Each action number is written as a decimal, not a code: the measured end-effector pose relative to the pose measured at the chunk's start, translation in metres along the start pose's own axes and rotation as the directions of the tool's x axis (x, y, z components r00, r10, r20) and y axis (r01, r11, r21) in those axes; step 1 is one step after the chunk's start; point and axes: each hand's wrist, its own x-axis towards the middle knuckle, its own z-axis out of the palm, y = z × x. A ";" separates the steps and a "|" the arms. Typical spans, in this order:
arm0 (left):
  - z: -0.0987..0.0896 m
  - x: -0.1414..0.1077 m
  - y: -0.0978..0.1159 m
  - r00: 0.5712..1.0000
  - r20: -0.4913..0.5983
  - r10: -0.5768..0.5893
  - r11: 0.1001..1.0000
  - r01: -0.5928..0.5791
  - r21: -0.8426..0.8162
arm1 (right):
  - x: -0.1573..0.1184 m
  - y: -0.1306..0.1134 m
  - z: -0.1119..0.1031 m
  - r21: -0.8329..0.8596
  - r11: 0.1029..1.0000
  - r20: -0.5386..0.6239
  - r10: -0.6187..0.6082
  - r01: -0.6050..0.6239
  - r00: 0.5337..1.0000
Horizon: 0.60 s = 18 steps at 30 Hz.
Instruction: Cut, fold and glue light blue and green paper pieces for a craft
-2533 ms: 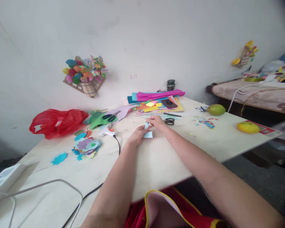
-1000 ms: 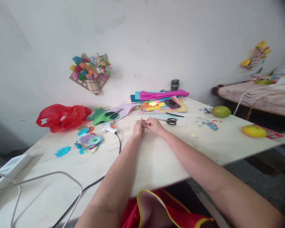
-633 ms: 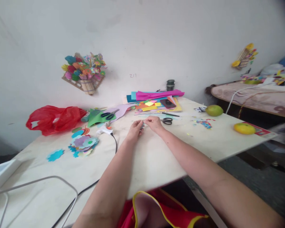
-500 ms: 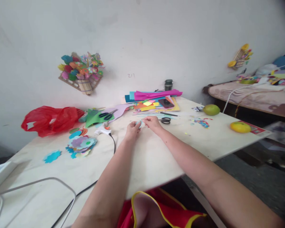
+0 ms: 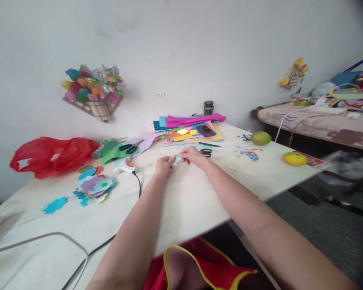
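Note:
Between my two hands is a small piece of light blue paper (image 5: 176, 160), pinched at both sides above the table. My left hand (image 5: 165, 167) is closed on its left edge. On the other side, the fingers of my right hand (image 5: 191, 155) grip it too. Black-handled scissors (image 5: 206, 152) lie just beyond my right hand, partly hidden by it. To the left of my left hand rests a white glue gun (image 5: 125, 168) with a black cord. Farther left is a pile of flower-shaped cutouts (image 5: 97, 186) in several colours.
A red plastic bag (image 5: 54, 155) and a second pair of scissors (image 5: 131, 148) on green sheets lie at the left. Coloured sheets (image 5: 196, 121), a phone (image 5: 206, 131) and a dark cup (image 5: 208, 107) stand at the back. Mangoes (image 5: 295, 158) sit at the right.
The light blue paper shows more plainly between my fingers, and my hands have turned slightly around it. The whole scene has shifted a little left in view.

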 end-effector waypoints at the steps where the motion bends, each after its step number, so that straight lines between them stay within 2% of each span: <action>1: 0.000 0.001 -0.001 1.000 -0.009 0.016 0.999 -0.016 -0.032 | 0.001 0.000 0.000 -0.021 1.000 -0.024 -0.006 0.006 1.000; 4: -0.001 0.003 -0.004 0.996 -0.053 0.077 0.990 -0.083 -0.112 | 0.005 0.002 -0.003 -0.018 1.000 -0.132 0.007 -0.009 0.991; 6: -0.002 0.004 -0.006 0.992 -0.081 0.101 0.984 -0.111 -0.142 | 0.010 0.001 -0.011 0.060 0.998 -0.277 0.035 -0.019 0.960; 7: -0.002 0.004 -0.006 0.990 -0.093 0.102 0.982 -0.115 -0.149 | 0.012 0.000 -0.018 0.131 0.991 -0.383 0.056 -0.005 0.922; 8: -0.002 0.004 -0.007 0.990 -0.104 0.096 0.982 -0.111 -0.153 | 0.014 -0.001 -0.026 0.221 0.974 -0.502 0.074 0.046 0.862; 10: -0.002 0.005 -0.007 0.990 -0.120 0.075 0.985 -0.092 -0.146 | 0.016 -0.001 -0.046 0.403 0.880 -0.698 0.119 0.250 0.706; 12: -0.001 0.005 -0.007 0.991 -0.123 0.057 0.988 -0.073 -0.132 | 0.016 0.000 -0.065 0.514 0.744 -0.772 0.184 0.427 0.608; 13: 0.000 0.005 -0.007 0.991 -0.123 0.050 0.990 -0.066 -0.127 | 0.015 0.002 -0.072 0.563 0.693 -0.770 0.241 0.450 0.591; 14: 0.000 0.006 -0.007 0.991 -0.123 0.044 0.990 -0.059 -0.126 | 0.014 0.003 -0.077 0.604 0.663 -0.755 0.299 0.441 0.584; 15: 0.000 0.006 -0.007 0.992 -0.122 0.037 0.990 -0.052 -0.128 | 0.014 0.005 -0.079 0.640 0.651 -0.724 0.336 0.407 0.602; 18: 0.000 0.006 -0.007 0.993 -0.120 0.015 0.987 -0.034 -0.157 | 0.014 0.010 -0.069 0.653 0.714 -0.617 0.308 0.252 0.724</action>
